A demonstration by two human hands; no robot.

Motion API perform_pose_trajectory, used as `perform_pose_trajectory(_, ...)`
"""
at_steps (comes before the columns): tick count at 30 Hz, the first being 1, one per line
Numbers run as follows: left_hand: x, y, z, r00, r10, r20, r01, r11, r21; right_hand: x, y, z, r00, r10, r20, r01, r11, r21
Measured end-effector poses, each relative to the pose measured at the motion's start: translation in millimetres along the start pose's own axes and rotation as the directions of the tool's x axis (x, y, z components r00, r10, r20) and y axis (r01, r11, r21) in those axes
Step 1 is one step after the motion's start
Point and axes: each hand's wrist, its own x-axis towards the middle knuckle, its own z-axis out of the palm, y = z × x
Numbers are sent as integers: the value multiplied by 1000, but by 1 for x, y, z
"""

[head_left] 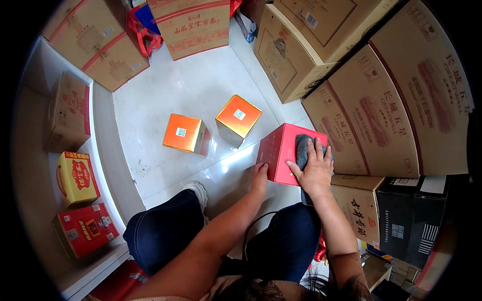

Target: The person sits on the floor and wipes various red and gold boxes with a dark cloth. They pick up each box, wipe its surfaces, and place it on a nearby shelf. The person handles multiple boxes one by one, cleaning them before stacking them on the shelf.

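A tall red box (284, 154) stands in front of my knees; what its base rests on is hidden. My left hand (259, 178) grips its near left side, fingers partly out of sight behind the box. On the box's top face lies a dark grey cloth (302, 149). My right hand (315, 168) presses this cloth down, its fingers extended over it and the thumb touching the red surface. Two boxes with shiny orange-gold tops stand on the floor beyond, a left one (182, 133) and a right one (239, 116), each bearing a square printed code.
Stacked brown cartons (374, 108) wall in the right side, with a black carton (412, 215) lower down. More cartons (193, 30) stand at the back. A white shelf (108, 175) on the left holds a yellow box (78, 178) and a red carton (85, 230). Glossy pale floor tiles (165, 95) lie between.
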Motion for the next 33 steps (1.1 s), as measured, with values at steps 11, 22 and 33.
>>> perform_pose_trajectory(11,94,-53,-25,977,-196,78,134,864,486,4,54,18,965,-86,-247,109,991,80)
perform_pose_trajectory(22,125,-70,-17,902,-371,220,302,907,293,10,70,12,972,176,-153,-109,924,366)
perform_pose_trajectory(33,91,-23,-8,843,-505,187,486,863,138,-12,112,38,893,450,-25,-292,620,728)
